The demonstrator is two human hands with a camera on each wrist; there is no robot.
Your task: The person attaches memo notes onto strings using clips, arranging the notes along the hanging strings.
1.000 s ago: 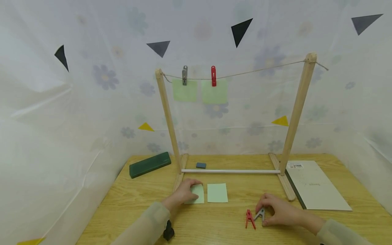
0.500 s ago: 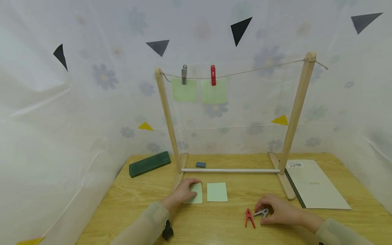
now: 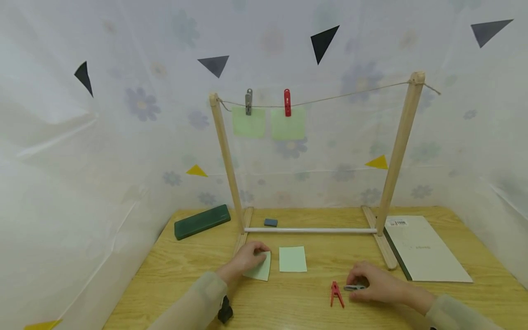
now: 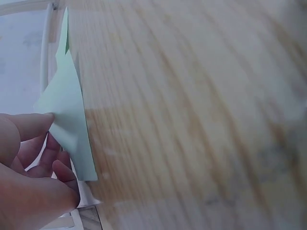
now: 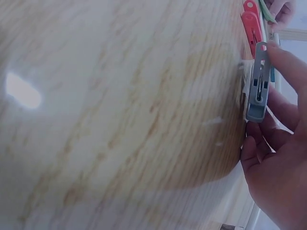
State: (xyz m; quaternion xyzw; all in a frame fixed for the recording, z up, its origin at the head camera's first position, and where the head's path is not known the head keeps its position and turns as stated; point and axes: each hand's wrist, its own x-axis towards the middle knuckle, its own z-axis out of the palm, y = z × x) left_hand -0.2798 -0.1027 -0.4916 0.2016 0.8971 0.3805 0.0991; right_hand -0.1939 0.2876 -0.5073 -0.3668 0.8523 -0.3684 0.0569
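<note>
My left hand (image 3: pixel 246 257) pinches a pale green paper square (image 3: pixel 261 271) by its edge, low over the table at the left. In the left wrist view the thumb lies on this paper (image 4: pixel 72 122) and other fingers are behind it. A second green paper square (image 3: pixel 293 259) lies flat just to its right. On the right side, my right hand (image 3: pixel 373 283) holds a grey clothespin (image 5: pixel 259 84) with its fingers; from the head it shows edge-on. A red clothespin (image 3: pixel 336 294) rests on the table beside those fingertips.
Behind the hands stands a wooden frame (image 3: pixel 398 151) with a string (image 3: pixel 350 95) across its top. Two green papers hang there from a grey clip (image 3: pixel 249 101) and a red clip (image 3: pixel 287 102). A green case (image 3: pixel 202 222), a blue eraser (image 3: pixel 271 222) and a notebook (image 3: pixel 426 252) lie around.
The left paper has slid left and toward the near edge, and now sits turned under the left hand. The grey clothespin has rotated from an A shape to edge-on in the right fingers.
</note>
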